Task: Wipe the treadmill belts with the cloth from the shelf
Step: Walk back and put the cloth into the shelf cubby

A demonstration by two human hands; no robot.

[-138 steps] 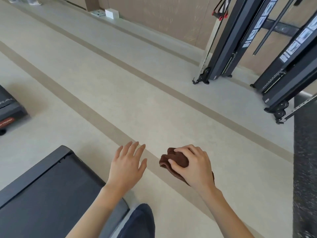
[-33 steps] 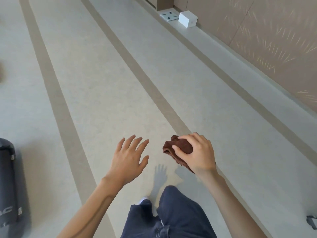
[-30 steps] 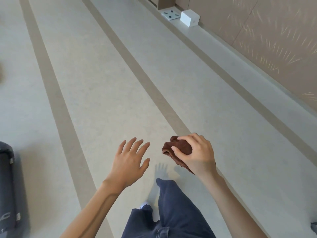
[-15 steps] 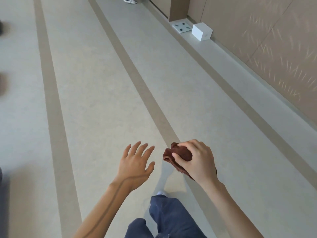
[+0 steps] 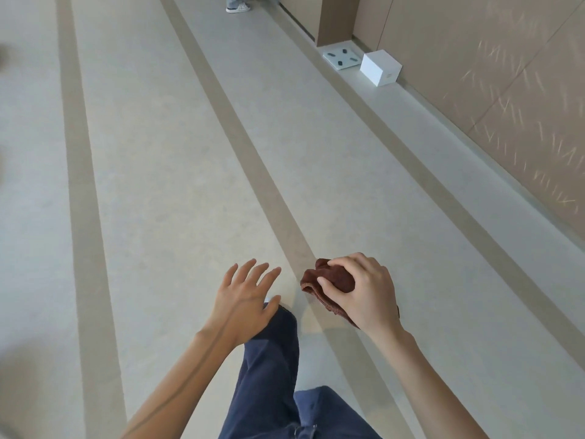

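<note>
- cloth [image 5: 334, 279]: dark brown and wadded up, held in the right hand [image 5: 367, 296]. The fingers [image 5: 346, 263] curl over its top and the thumb presses its left face, so it is clenched tight.
- One fold pokes out just ahead of the fingertips, and a tail hangs out under the palm on the wrist side.
- Handling (my read, not seen): soft, light and limp, looks like terry. It is not slippery or fragile and will not hold a shape.
- Where to hold: the wad grip is fine for carrying. For wiping it would be better flattened under the palm and straight fingers, edges tucked in so no tail drags.
- left hand [image 5: 247, 296]: fingers straight and spread, holding nothing. It is just left of the right thumb, near the cloth but apart from it.
- treadmill belts: none in view, so the wiping cannot be judged from here. This looks like a carry step.
- floor [image 5: 158, 185]: pale, smooth and matte, with tan stripes [image 5: 253, 172] running away ahead of the fingertips. One stripe passes between the two hands.
- trouser leg [image 5: 272, 359]: dark blue, below the left thumb (mid-stride, probably).
- wall panels [image 5: 506, 90]: tan, off past the right knuckles, with a low ledge along the base.
- white box [image 5: 380, 68] and flat white scale [image 5: 342, 58]: on the ledge beside each other, well ahead of the fingertips.
- shoe [image 5: 238, 7]: someone else's, at the top edge.
</note>
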